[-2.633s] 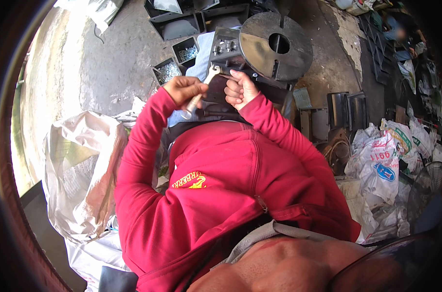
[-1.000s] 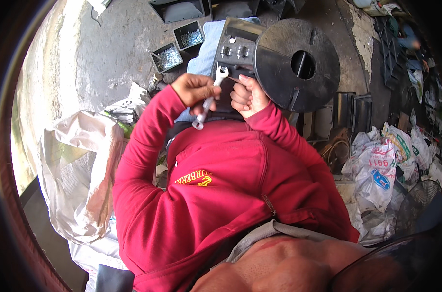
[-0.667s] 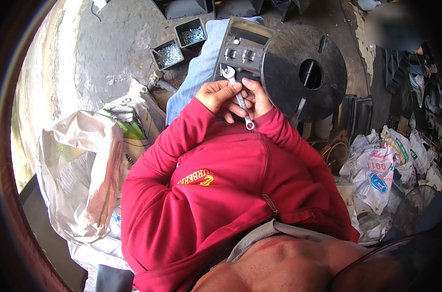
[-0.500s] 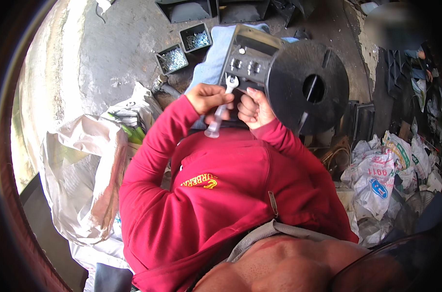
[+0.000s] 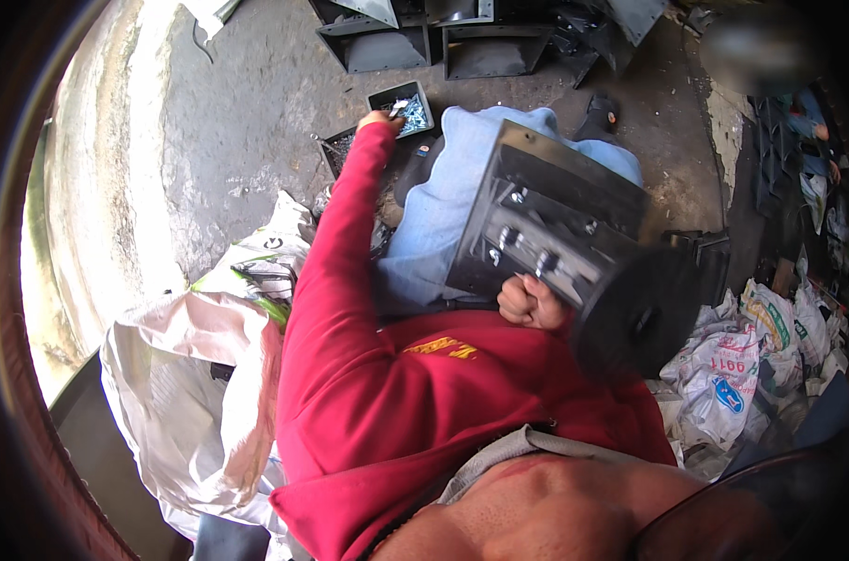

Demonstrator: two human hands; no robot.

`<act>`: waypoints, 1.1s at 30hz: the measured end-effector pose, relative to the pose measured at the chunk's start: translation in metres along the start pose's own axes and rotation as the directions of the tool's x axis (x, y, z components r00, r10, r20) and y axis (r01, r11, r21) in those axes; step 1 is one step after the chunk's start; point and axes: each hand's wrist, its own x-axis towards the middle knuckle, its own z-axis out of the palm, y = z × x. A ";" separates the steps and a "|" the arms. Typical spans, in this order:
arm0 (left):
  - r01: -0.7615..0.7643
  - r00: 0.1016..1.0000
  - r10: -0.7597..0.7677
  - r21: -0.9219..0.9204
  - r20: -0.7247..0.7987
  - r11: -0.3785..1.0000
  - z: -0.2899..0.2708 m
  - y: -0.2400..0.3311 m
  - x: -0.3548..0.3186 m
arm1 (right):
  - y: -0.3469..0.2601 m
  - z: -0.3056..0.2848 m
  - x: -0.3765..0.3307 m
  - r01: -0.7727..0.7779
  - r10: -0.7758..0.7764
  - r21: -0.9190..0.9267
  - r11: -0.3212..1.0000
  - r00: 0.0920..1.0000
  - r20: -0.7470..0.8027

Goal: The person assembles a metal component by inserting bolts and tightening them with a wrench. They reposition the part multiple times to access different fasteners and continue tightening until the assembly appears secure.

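Observation:
My left hand (image 5: 381, 121) reaches out to two small dark bins, its fingers closed. The silver end of an open-end wrench (image 5: 398, 108) shows at the fingertips, over the farther bin (image 5: 427, 114) of bluish metal screws. The nearer bin (image 5: 329, 161) is partly covered by my sleeve. A black metal housing (image 5: 527, 192) with several bolts and a round black disc (image 5: 630, 327) at its near end rests tilted across my lap. Against its near side, my right hand (image 5: 532, 301) is curled closed; what its fingers hold, if anything, is hidden.
More black metal housings (image 5: 378, 51) stand on the floor ahead. To the left, a large white woven sack (image 5: 181, 365) gapes beside me. Printed plastic bags (image 5: 723, 365) are piled at the right. A blue cloth (image 5: 424, 252) covers my legs.
My left hand has moved from in front of my chest, forward to the bins, with the wrench. The housing and disc have shifted nearer and right, with my right hand lower beside them.

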 end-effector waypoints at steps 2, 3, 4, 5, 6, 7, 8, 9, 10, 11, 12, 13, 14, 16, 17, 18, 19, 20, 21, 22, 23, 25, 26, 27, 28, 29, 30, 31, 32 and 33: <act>0.037 0.995 -0.049 0.143 0.084 0.989 0.042 0.002 0.049 | -0.005 0.002 -0.003 -0.053 0.052 -0.030 0.998 0.998 -0.036; 0.035 0.996 -0.047 0.159 0.072 0.987 0.058 0.001 0.069 | -0.008 0.001 -0.007 -0.087 0.084 -0.043 0.995 0.995 -0.055; 0.015 0.996 -0.031 0.181 0.083 0.983 0.070 0.014 0.075 | -0.010 0.000 -0.010 -0.099 0.093 -0.040 0.994 0.989 -0.114; 0.009 0.994 -0.032 0.215 0.106 0.977 0.081 0.022 0.080 | -0.011 0.000 -0.014 -0.115 0.107 -0.036 0.993 0.979 -0.175; 0.043 0.993 -0.067 0.226 0.098 0.973 0.090 0.022 0.091 | -0.012 0.000 -0.021 -0.124 0.114 -0.035 0.992 0.968 -0.225; 0.081 0.994 -0.093 0.206 0.049 0.975 0.099 0.018 0.101 | -0.013 0.002 -0.028 -0.137 0.123 -0.032 0.990 0.952 -0.279; 0.111 0.994 -0.113 0.181 0.001 0.977 0.104 0.018 0.103 | -0.014 0.003 -0.036 -0.145 0.126 -0.032 0.989 0.933 -0.337; 0.101 0.994 -0.105 0.151 0.019 0.983 0.109 0.018 0.106 | -0.013 0.003 -0.045 -0.155 0.127 -0.039 0.987 0.909 -0.396; 0.101 0.992 -0.112 0.167 0.056 0.981 0.106 0.017 0.105 | -0.014 0.004 -0.051 -0.166 0.128 -0.046 0.985 0.884 -0.450; 0.098 0.989 -0.117 0.184 0.091 0.978 0.102 0.015 0.104 | -0.012 0.005 -0.060 -0.176 0.128 -0.051 0.983 0.858 -0.498; 0.090 0.986 -0.116 0.200 0.123 0.976 0.101 0.012 0.108 | -0.011 0.006 -0.065 -0.181 0.119 -0.061 0.982 0.831 -0.544; 0.126 0.987 -0.138 0.136 0.087 0.983 0.104 0.008 0.106 | -0.009 0.008 -0.071 -0.184 0.109 -0.072 0.980 0.805 -0.583; 0.128 0.984 -0.144 0.152 0.103 0.980 0.104 0.015 0.106 | -0.004 0.012 -0.077 -0.170 0.080 -0.083 0.982 0.769 -0.634; 0.123 0.980 -0.150 0.192 0.131 0.974 0.096 0.020 0.105 | 0.007 0.014 -0.089 -0.146 0.026 -0.110 0.983 0.707 -0.707; 0.112 0.981 -0.141 0.200 0.136 0.973 0.103 0.000 0.113 | 0.009 0.013 -0.095 -0.148 0.011 -0.127 0.981 0.690 -0.723; 0.112 0.981 -0.139 0.196 0.132 0.974 0.107 -0.020 0.126 | 0.010 0.009 -0.100 -0.160 0.001 -0.148 0.976 0.685 -0.729; 0.079 0.991 -0.094 0.151 0.097 0.985 0.106 -0.002 0.118 | 0.021 0.008 -0.104 -0.132 -0.049 -0.175 0.976 0.646 -0.761; 0.016 0.996 -0.032 0.198 0.080 0.980 0.102 -0.014 0.121 | 0.026 0.005 -0.108 -0.123 -0.080 -0.204 0.971 0.639 -0.765; 0.000 0.997 -0.015 0.189 0.076 0.982 0.096 -0.016 0.118 | 0.035 0.002 -0.110 -0.101 -0.116 -0.227 0.969 0.625 -0.772; -0.021 0.997 0.004 0.214 0.081 0.977 0.092 -0.014 0.115 | 0.038 -0.002 -0.115 -0.077 -0.148 -0.245 0.966 0.611 -0.777; -0.081 0.996 0.070 0.211 0.058 0.974 0.086 -0.014 0.111 | 0.049 -0.002 -0.117 -0.052 -0.192 -0.277 0.959 0.599 -0.777; -0.036 0.999 0.034 0.179 0.014 0.983 0.077 0.005 0.106 | 0.064 -0.008 -0.122 0.019 -0.274 -0.320 0.947 0.565 -0.779; -0.063 0.998 0.062 0.195 0.012 0.979 0.077 0.006 0.111 | 0.068 -0.007 -0.125 0.045 -0.305 -0.337 0.940 0.552 -0.776; -0.080 0.997 0.075 0.226 0.031 0.971 0.079 0.006 0.112 | 0.070 -0.004 -0.127 0.064 -0.322 -0.345 0.937 0.543 -0.776; -0.090 0.996 0.090 0.252 0.011 0.964 0.084 0.021 0.109 | 0.073 0.002 -0.128 0.101 -0.346 -0.348 0.932 0.531 -0.773; -0.104 0.994 0.107 0.296 0.007 0.949 0.087 0.022 0.113 | 0.067 0.011 -0.128 0.134 -0.356 -0.339 0.931 0.537 -0.765; -0.099 0.994 0.108 0.356 -0.006 0.929 0.079 0.009 0.130 | 0.053 0.029 -0.125 0.168 -0.338 -0.297 0.940 0.581 -0.741; -0.033 0.996 0.066 0.447 -0.059 0.894 0.045 -0.030 0.157 | 0.021 0.059 -0.117 0.184 -0.279 -0.210 0.960 0.674 -0.684; 0.019 0.991 0.046 0.476 -0.126 0.879 0.003 -0.062 0.176 | 0.006 0.076 -0.115 0.192 -0.230 -0.129 0.973 0.759 -0.609; -0.091 0.992 0.113 0.331 -0.049 0.939 0.027 -0.030 0.159 | 0.013 0.081 -0.121 0.199 -0.226 -0.119 0.973 0.688 -0.690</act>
